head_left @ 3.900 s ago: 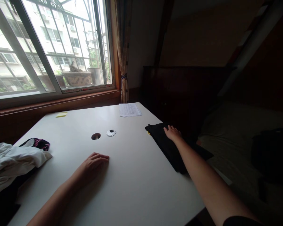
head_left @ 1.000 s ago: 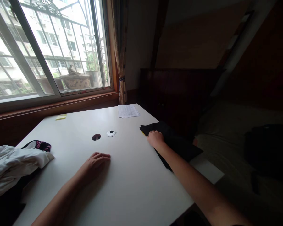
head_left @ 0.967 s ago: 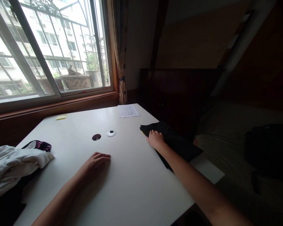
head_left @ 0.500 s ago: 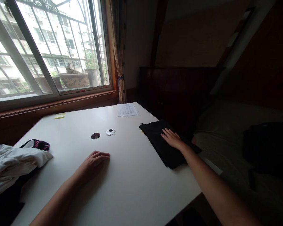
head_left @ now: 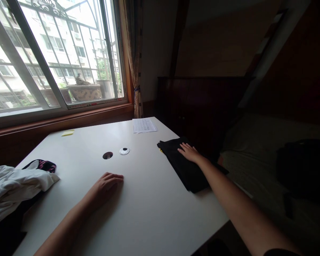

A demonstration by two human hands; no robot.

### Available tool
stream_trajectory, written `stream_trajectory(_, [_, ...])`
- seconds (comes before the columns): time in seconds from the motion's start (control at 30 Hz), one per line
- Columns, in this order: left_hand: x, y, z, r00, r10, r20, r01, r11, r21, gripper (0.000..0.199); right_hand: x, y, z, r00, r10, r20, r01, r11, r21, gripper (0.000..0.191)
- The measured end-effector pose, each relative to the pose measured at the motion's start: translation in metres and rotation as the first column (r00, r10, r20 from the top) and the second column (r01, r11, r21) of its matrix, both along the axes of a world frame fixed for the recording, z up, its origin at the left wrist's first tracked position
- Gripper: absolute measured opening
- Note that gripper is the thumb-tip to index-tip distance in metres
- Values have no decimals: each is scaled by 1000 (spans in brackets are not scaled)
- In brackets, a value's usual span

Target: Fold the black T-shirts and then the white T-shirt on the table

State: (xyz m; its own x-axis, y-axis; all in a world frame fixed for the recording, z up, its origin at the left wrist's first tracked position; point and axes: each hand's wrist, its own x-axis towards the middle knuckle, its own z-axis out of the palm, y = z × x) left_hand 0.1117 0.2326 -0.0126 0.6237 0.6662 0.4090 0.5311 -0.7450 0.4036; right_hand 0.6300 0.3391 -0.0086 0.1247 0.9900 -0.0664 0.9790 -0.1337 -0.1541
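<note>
A folded black cloth, seemingly a garment (head_left: pixel 180 168), lies on the right side of the white table (head_left: pixel 146 213), with a bit of yellow at its left corner. My right hand (head_left: pixel 190 153) rests flat on top of it, fingers stretched out and slightly spread. To the left, my left hand (head_left: pixel 108 183) lies on the bare tabletop, palm down, holding nothing. Its fingers are loosely bent and its fingertips point right. The underside of that hand is hidden.
At the left edge lies a heap of white and dark clothes (head_left: pixel 13 188). A cable hole (head_left: pixel 107 155) and a round white cap (head_left: pixel 124 151) are mid-table. Farther back are printed papers (head_left: pixel 144 125) and yellow notes (head_left: pixel 68 132). A dark bag (head_left: pixel 304 167) sits at right.
My right hand has slid slightly left and toward the far end across the black cloth. My left hand stays where it was.
</note>
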Motion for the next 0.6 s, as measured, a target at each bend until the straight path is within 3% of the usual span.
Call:
stream_trajectory(0.3, [0,0,1,1000,2,-3,-2,1000,-12,28,-28,19,4,1000,21,-1,-21,1000,-7,69])
stream_trajectory(0.6, [0,0,1,1000,-1,6,1,1000,0,29,-50,-39,-4,977,209,-47,-205,976,80,64])
